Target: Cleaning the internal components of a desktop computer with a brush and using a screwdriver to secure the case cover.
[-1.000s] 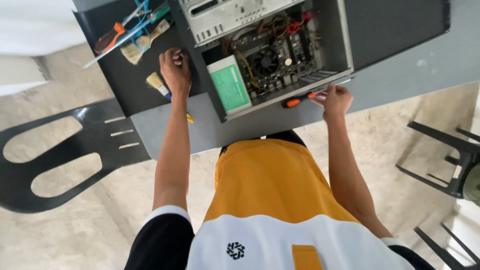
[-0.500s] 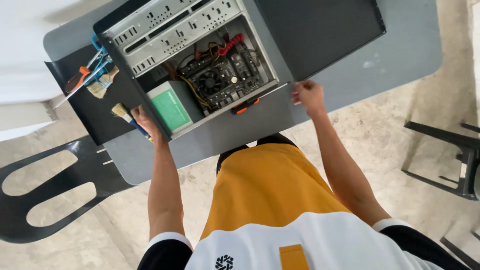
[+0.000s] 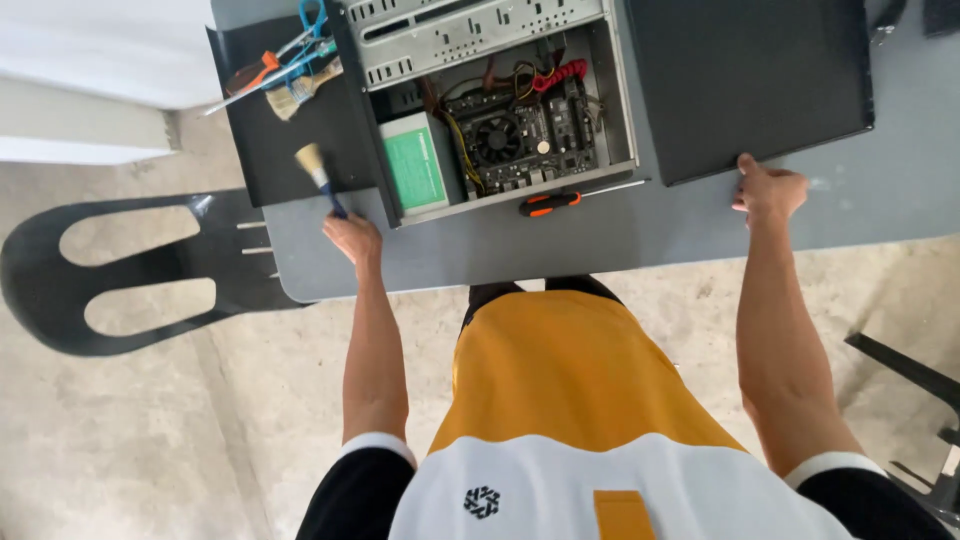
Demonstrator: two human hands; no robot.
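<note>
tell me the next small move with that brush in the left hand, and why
Probably carry the brush rightward over the open computer case to the fan. The left hand holds it beside the case, over the black side panel, while the right hand rests at the other panel's edge, steadying things.

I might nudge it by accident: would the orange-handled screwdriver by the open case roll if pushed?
Probably. The screwdriver lies flat on the smooth grey table, its handle looks rounded, and nothing blocks it toward the near edge. It looks light and stiff.
</note>
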